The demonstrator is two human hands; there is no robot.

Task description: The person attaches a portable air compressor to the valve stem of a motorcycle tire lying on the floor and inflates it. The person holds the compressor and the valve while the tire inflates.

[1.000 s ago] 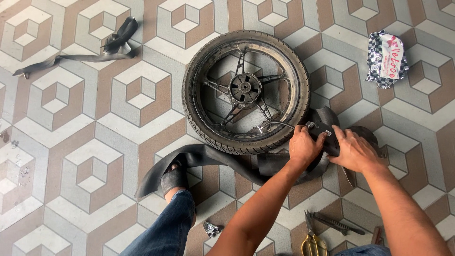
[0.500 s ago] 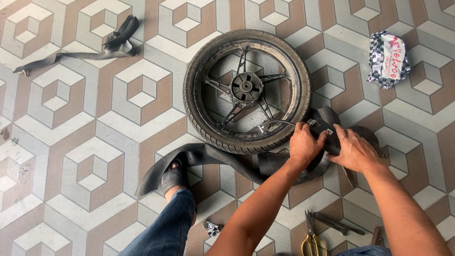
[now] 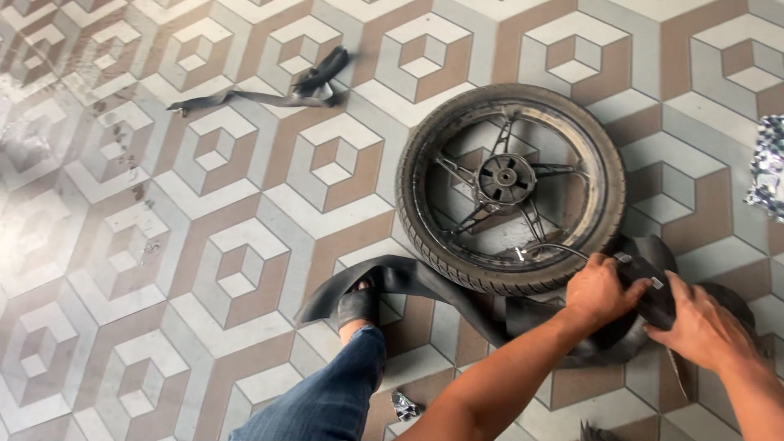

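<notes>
A motorcycle wheel (image 3: 510,186) with a black tyre and spoked rim lies flat on the patterned tile floor. A limp black inner tube (image 3: 425,286) runs from under my sandalled foot (image 3: 358,306) along the tyre's near edge. My left hand (image 3: 600,290) grips the tube at the tyre's lower right rim. Just to its right, my right hand (image 3: 702,327) holds the bunched part of the same tube. My jeans-clad leg (image 3: 327,396) reaches in from below.
Another strip of black rubber (image 3: 278,90) lies on the floor at the upper left. A patterned cloth or bag (image 3: 768,175) sits at the right edge. A small crumpled scrap (image 3: 404,406) lies by my leg, and tool tips (image 3: 600,431) show at the bottom.
The view has shifted so the wheel and hands sit further right and lower. Both hands keep their grip on the tube at the rim.
</notes>
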